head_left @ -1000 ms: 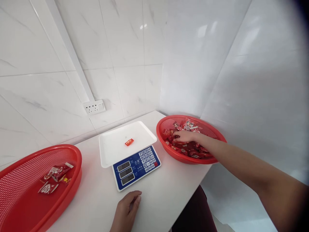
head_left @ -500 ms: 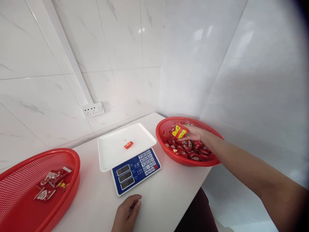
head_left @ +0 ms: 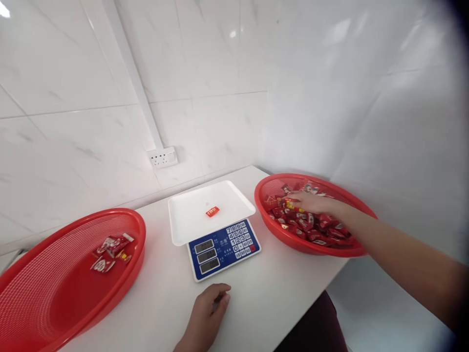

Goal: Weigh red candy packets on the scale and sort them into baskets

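My right hand (head_left: 310, 201) lies palm down in the red basket (head_left: 311, 247) at the right, fingers curled over red and yellow candy packets (head_left: 290, 205) on top of the pile. My left hand (head_left: 210, 310) rests on the white table (head_left: 161, 298) just in front of the blue scale (head_left: 224, 247), fingers bent under and holding nothing. One red candy (head_left: 212, 211) lies on the scale's white tray (head_left: 190, 217).
A second large red basket (head_left: 73, 226) sits at the left with a few candy packets (head_left: 110, 248) in it. A wall socket (head_left: 163, 157) is behind the scale. The table ends close behind the right basket, against the tiled corner wall.
My right hand lifted some packets out of the pile half a second ago and has now come back down onto it. The view has swung left. My left hand stays put.
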`<state>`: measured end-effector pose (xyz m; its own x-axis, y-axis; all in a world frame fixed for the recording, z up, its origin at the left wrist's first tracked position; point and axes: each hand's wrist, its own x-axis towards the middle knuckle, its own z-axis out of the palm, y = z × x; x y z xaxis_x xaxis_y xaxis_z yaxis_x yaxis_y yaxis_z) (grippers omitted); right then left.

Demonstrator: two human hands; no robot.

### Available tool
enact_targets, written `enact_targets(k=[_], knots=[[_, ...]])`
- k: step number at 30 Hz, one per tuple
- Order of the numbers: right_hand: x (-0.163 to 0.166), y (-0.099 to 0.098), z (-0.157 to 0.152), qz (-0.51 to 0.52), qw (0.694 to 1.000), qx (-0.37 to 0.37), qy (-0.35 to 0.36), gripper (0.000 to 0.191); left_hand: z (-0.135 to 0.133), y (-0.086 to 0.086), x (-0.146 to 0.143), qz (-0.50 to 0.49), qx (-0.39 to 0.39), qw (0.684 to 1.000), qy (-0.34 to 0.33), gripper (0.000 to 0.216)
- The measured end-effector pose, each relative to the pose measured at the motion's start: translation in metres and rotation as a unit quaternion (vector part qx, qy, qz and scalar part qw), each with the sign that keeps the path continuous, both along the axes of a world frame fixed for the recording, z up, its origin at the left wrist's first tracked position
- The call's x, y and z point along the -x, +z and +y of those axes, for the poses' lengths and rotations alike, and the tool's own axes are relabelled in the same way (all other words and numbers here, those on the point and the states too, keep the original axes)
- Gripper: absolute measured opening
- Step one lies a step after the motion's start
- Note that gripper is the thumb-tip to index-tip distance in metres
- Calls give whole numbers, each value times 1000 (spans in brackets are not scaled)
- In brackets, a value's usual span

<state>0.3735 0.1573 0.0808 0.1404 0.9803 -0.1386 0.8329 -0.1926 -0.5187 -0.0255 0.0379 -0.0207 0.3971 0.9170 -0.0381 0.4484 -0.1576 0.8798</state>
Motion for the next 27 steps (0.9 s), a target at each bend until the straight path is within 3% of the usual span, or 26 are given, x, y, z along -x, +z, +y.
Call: enact_targets(k=[2,6,9,12,14,15,16,18,21,24,27], knots=[[12,11,4,-53,997,-62,1,29,0,2,1,6,0,1000,0,26],[55,33,4,-39,989,-142,-5,29,-2,2,1,6,-9,1000,-4,26],[98,41,4,163,983,-80,9,26,-2,2,2,10,-7,1000,-6,26],[135,43,8,419,907,5,23,27,-3,3,2,14,2,1000,-7,27],[151,44,11,506,859,43,66,36,-3,5,2,13,8,1000,-6,27],[156,44,13,514,852,60,87,44,-3,5,2,13,9,1000,-4,27],[159,44,15,498,859,70,100,53,-4,5,2,12,9,1000,-3,27],[157,40,19,416,903,53,98,64,-4,4,2,9,9,1000,-2,27],[135,26,26,250,964,-46,82,55,-4,2,2,4,8,1000,-8,27],[95,8,31,108,985,-113,72,50,-4,1,3,0,7,1000,-12,26],[52,-9,28,35,996,-61,60,56,-3,-1,3,-3,7,1000,-14,25]])
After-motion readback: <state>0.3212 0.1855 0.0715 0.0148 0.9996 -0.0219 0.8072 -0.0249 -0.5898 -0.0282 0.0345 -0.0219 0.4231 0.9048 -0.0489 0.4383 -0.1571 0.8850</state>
